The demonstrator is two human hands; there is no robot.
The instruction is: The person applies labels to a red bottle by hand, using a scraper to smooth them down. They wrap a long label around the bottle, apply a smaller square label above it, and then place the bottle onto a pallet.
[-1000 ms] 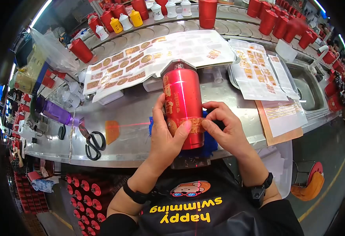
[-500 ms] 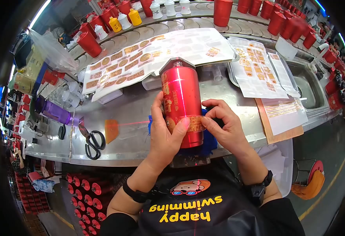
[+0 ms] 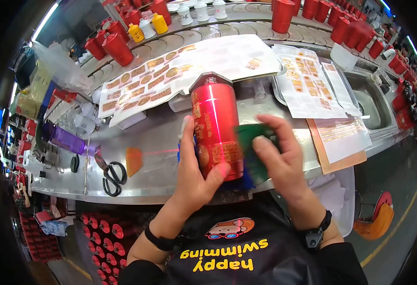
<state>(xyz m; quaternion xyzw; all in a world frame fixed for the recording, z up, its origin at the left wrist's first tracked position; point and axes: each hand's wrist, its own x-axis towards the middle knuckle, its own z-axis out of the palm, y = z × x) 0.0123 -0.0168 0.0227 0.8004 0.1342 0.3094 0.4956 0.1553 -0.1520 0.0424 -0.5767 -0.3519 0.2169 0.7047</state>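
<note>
A shiny red cylinder (image 3: 220, 114) with gold characters leans over the bench, its far end at a grey metal holder (image 3: 211, 77). My left hand (image 3: 194, 171) holds it from the left, thumb across its lower front and fingers along its side. A gold decal (image 3: 224, 152) lies on the lower front of the cylinder. To the right, my right hand (image 3: 282, 159) is slightly blurred and pinches a dark green flat piece (image 3: 251, 137) beside the cylinder. Some blue material (image 3: 249, 176) shows behind the cylinder's lower end.
Sheets of gold decals (image 3: 156, 76) lie beyond the cylinder, with more sheets (image 3: 308, 85) at right near a sink (image 3: 374, 102). Black scissors (image 3: 114, 176), an orange piece (image 3: 133, 161) and a purple bottle (image 3: 66, 137) are at left. Red cups (image 3: 118, 50) line the conveyor (image 3: 189, 35).
My right hand has drawn back from the decal, and the green piece now shows broadly in it. My left thumb sits lower on the cylinder. Cups on the conveyor have shifted.
</note>
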